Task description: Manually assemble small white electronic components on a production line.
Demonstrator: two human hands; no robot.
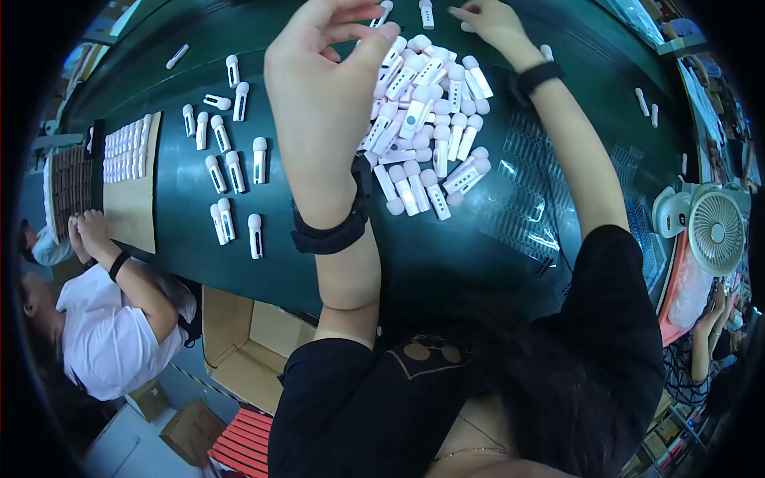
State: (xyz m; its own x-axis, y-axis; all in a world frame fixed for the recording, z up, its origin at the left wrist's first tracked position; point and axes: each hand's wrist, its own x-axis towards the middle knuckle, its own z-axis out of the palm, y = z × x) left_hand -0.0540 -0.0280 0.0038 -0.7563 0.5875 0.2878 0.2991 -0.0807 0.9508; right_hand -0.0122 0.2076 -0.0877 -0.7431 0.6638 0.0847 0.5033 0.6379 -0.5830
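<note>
Lying heaped on the tabletop (446,263) before you are white microphone-shaped devices (413,121), round heads pointing every way. Dark dots or slots mark many of their bodies; any lettering is too small to read. Your left hand (325,103) is raised over the heap's left edge, thumb and fingers curled and slightly apart; whether they hold the device beside them, you cannot tell. Your right hand (496,25) is bent beyond the heap near another device, its grip equally unclear. More devices lie scattered to your left, and clear plastic trays (522,203) to your right. The surface is dark green and glossy. Around it are a co-worker (119,334) in white, an open cardboard box (247,358) and a white fan (715,225).
</note>
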